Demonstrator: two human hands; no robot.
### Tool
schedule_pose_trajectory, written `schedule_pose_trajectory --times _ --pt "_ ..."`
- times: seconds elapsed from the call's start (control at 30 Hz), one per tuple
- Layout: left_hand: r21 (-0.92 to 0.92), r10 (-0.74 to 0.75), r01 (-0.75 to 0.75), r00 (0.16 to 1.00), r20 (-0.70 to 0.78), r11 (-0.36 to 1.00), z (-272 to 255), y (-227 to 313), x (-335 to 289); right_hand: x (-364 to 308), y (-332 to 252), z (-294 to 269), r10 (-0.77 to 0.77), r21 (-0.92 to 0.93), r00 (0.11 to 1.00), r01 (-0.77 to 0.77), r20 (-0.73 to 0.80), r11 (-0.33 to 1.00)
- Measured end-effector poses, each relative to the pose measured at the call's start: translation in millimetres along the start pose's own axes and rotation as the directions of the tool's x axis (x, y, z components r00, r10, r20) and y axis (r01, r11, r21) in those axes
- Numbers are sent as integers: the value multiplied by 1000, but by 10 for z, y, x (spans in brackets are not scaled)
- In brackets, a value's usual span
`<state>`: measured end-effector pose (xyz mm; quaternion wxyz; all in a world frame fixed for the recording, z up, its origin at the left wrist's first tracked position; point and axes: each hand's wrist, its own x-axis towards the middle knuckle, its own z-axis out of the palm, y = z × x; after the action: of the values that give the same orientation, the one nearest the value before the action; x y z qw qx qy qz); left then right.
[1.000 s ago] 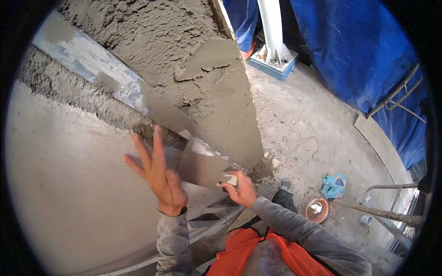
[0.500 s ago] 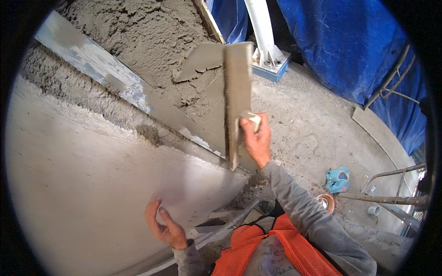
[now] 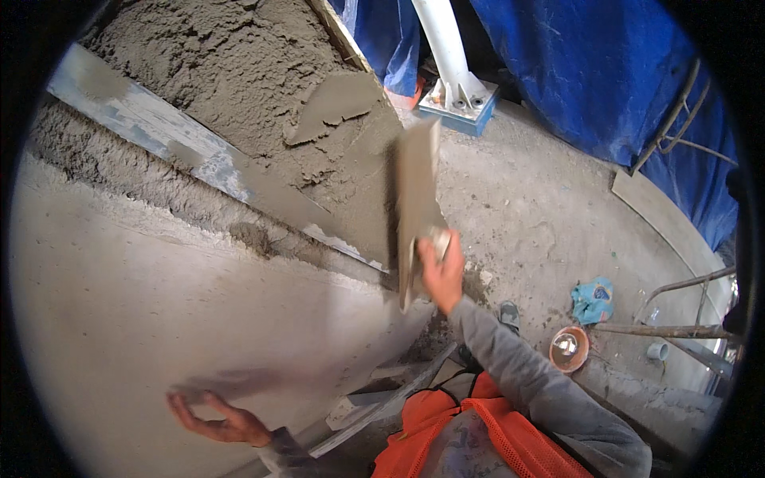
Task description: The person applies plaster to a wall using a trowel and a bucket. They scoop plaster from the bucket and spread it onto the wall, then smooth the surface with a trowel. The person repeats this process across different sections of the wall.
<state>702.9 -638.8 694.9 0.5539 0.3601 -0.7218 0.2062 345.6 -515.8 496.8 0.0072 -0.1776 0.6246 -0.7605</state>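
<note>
My right hand (image 3: pixel 442 271) is closed round the handle of a long flat plastering float (image 3: pixel 418 171), blurred by motion. The float stands on edge at the right end of a wet, grey-brown mortar layer (image 3: pixel 231 72); whether it touches the mortar I cannot tell. Part of the mortar beside it is smoothed, the rest rough and lumpy. A long pale straight board (image 3: pixel 151 119) runs along the mortar's lower edge. My left hand (image 3: pixel 219 420) holds nothing, its fingers apart, in front of the smooth pale wall surface (image 3: pixel 159 303).
A white post (image 3: pixel 442 40) on a blue base (image 3: pixel 458 119) stands beyond the float, before blue tarpaulins (image 3: pixel 590 72). On the concrete floor at right are an orange bucket (image 3: pixel 570 349) with something shiny in it, a crumpled blue bag (image 3: pixel 593 301) and metal bars (image 3: pixel 661 329).
My right hand has drawn the float slightly down toward me. My left hand has moved left and down, and its fingers have spread. The view has shifted a little.
</note>
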Motion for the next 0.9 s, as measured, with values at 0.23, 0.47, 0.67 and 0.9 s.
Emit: schedule_pose_trajectory --times 0.23,0.47,0.67,0.9 --pt "155 294 -270 941 -166 950 213 -856 225 14 80 361 -61 -11 998 61 23 998" --pt "250 283 -229 937 -207 941 260 -950 142 -980 233 67 -241 -87 919 280 313 956" --pt "267 302 -242 930 -211 933 298 -961 128 302 514 -96 72 -54 997 -73 -17 996" --pt "319 324 -256 929 -181 913 313 -1004 96 -574 729 267 -85 -213 989 110 121 971"
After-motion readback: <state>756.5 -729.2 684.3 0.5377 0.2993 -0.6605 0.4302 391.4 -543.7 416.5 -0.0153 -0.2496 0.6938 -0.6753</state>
